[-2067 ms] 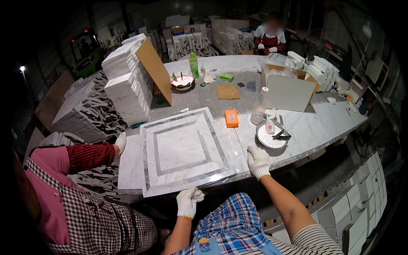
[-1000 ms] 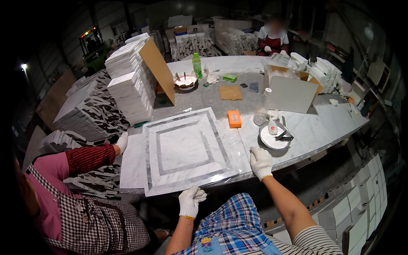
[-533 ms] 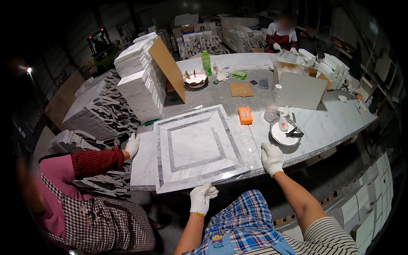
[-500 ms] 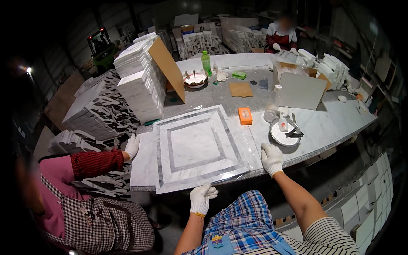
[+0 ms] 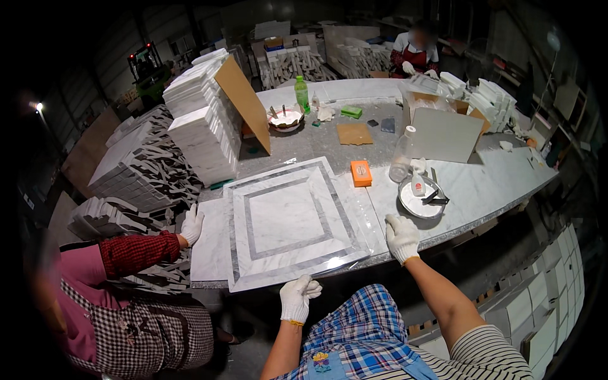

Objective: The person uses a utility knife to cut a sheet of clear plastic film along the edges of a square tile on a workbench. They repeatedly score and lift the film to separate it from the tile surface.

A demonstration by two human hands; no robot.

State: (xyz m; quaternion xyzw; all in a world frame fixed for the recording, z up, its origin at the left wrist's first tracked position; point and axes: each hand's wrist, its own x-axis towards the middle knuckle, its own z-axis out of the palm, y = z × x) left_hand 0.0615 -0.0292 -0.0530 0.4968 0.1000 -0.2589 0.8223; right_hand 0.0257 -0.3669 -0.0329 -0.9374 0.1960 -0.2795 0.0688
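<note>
In front of me lies a square white marble panel [image 5: 285,214] with grey inlaid bands, its near corner reaching the table's front edge. My left hand [image 5: 297,299], in a white knit glove, is at the panel's near edge with its fingers curled together; whatever they may hold is hidden. To the right, my right hand [image 5: 402,239], gloved alike, rests on the table edge with its fingers stretched out and holds nothing. Just beyond it stands a round bowl of white paste [image 5: 408,204] with a small bottle [image 5: 418,185] and a black-handled scraper [image 5: 434,197] in it.
On the left, a co-worker's gloved hand [image 5: 192,225] lies at the table edge. An orange box [image 5: 361,173] and a clear bottle [image 5: 401,158] stand behind the panel. Stacked marble tiles [image 5: 201,142] rise at back left. Another person [image 5: 415,50] works at the far side.
The whole view has shifted slightly to the left. Both my hands keep their places at the panel and table edge. The far person's hands have moved a little.
</note>
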